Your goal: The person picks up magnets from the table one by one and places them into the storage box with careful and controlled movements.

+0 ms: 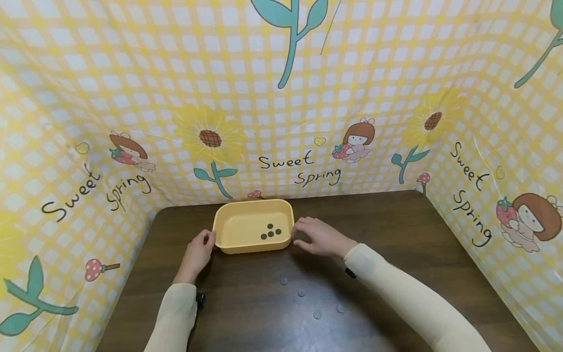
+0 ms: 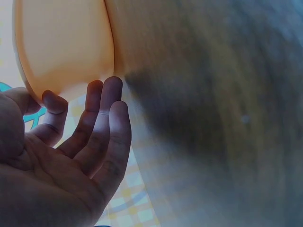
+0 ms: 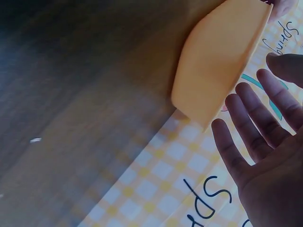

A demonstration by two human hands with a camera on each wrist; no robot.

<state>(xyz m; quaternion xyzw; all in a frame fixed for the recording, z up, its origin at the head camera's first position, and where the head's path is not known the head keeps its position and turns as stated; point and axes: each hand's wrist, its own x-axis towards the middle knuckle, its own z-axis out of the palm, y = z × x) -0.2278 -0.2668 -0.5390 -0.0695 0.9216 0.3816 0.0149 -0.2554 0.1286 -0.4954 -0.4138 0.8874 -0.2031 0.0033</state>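
A yellow rectangular tray [image 1: 233,248] stands near the back edge of the table, with several dark round discs [image 1: 270,234] lying in its right part. At the tray's left end, my left hand [image 1: 200,252] holds the rim; in the left wrist view thumb and index finger [image 2: 55,105] meet at the rim, while the other fingers lie by the end wall. Beside the right end is my right hand [image 1: 317,237], its fingers [image 3: 246,120] spread and loosely bent near the rim. Whether they touch it, I cannot tell.
Several grey discs [image 1: 301,293] lie scattered on the dark wooden table [image 1: 246,303] in front of the tray. Yellow checked cloth [image 1: 281,122] with printed flowers and figures hangs behind the table and along both sides.
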